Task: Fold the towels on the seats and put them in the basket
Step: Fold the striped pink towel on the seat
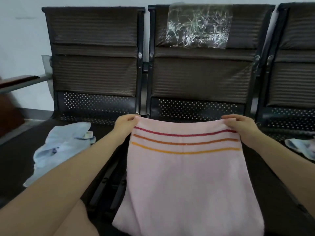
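A pink towel [185, 176] with red, orange and yellow stripes lies spread over the middle seat [265, 181], hanging toward me. My left hand [125, 124] pinches its far left corner and my right hand [238, 124] pinches its far right corner. A crumpled light blue towel [61, 149] lies on the left seat. Another pale, patterned towel [301, 147] shows partly on the right seat. No basket is in view.
A row of three dark seats with perforated metal and brown padded backrests [95, 48] stands against a white wall. Clear plastic wrap [198, 26] hangs on the middle backrest. An armrest [18, 80] sticks out at the far left.
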{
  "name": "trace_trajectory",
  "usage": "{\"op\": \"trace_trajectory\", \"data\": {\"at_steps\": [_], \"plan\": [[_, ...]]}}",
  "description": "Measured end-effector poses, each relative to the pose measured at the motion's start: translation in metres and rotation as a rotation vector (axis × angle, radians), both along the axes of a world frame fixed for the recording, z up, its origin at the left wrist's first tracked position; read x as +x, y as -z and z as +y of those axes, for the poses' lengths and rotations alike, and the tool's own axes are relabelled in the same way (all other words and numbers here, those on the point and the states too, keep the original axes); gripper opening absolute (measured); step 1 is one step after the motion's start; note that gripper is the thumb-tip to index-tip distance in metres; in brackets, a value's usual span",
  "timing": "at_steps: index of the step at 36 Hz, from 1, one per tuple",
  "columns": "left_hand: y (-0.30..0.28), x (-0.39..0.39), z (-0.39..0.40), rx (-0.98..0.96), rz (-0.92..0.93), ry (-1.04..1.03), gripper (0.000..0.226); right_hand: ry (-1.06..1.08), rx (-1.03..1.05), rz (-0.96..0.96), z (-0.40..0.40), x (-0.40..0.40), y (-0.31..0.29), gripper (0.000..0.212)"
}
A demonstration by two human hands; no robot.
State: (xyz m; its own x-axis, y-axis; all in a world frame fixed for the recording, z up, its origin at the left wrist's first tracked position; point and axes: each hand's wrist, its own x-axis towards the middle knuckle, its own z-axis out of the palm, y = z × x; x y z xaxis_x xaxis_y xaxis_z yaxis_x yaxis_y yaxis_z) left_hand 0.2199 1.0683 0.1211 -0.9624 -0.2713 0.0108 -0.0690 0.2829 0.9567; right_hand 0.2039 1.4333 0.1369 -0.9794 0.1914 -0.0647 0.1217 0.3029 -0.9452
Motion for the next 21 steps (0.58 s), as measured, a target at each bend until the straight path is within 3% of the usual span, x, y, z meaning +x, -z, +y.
{"op": "trace_trajectory", "data": {"at_steps": [3, 6, 11, 15, 17, 21], "plan": [[0.018, -0.036, 0.001, -0.035, -0.025, -0.021, 0.023, 0.070, -0.010, -0.012, -0.004, -0.032, 0.017, 0.021], [0.044, -0.065, 0.003, -0.132, -0.059, -0.078, 0.033, 0.129, 0.018, -0.027, -0.007, -0.058, 0.045, 0.044], [0.096, -0.069, 0.006, -0.342, -0.258, 0.016, 0.038, 0.059, 0.192, -0.209, -0.009, -0.071, 0.093, 0.065], [0.103, -0.050, 0.004, -0.429, -0.275, 0.076, 0.034, 0.018, 0.366, -0.250, -0.003, -0.055, 0.107, 0.068], [0.100, -0.038, -0.002, -0.428, -0.319, 0.094, 0.043, 0.018, 0.400, -0.274, 0.002, -0.043, 0.105, 0.066], [0.087, -0.007, -0.010, -0.455, -0.440, 0.155, 0.058, -0.059, 0.356, -0.392, 0.003, -0.007, 0.086, 0.045]]}}
